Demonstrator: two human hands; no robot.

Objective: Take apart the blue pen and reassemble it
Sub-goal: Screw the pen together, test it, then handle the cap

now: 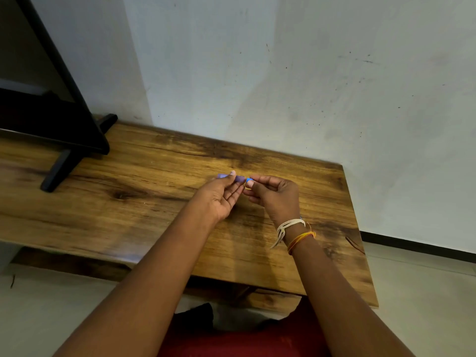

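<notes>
I hold the blue pen above the middle of the wooden table (pixel 154 181). Its pale violet-blue barrel (pixel 239 178) lies level, pinched between the thumb and fingertips of my left hand (pixel 221 199); the barrel's left end sticks out past my fingers. A brighter blue end piece (pixel 248 180) sits at the barrel's right end, gripped by the thumb and forefinger of my right hand (pixel 277 199). Whether the blue piece is joined to the barrel or slightly apart I cannot tell. Most of the pen is hidden by my fingers.
A black screen (pixel 51 99) on a black foot (pixel 58 171) stands at the table's left back. A pale wall (pixel 309 86) rises directly behind the table. The table's right edge (pixel 360 240) drops to a light floor. Thread bands circle my right wrist (pixel 293 231).
</notes>
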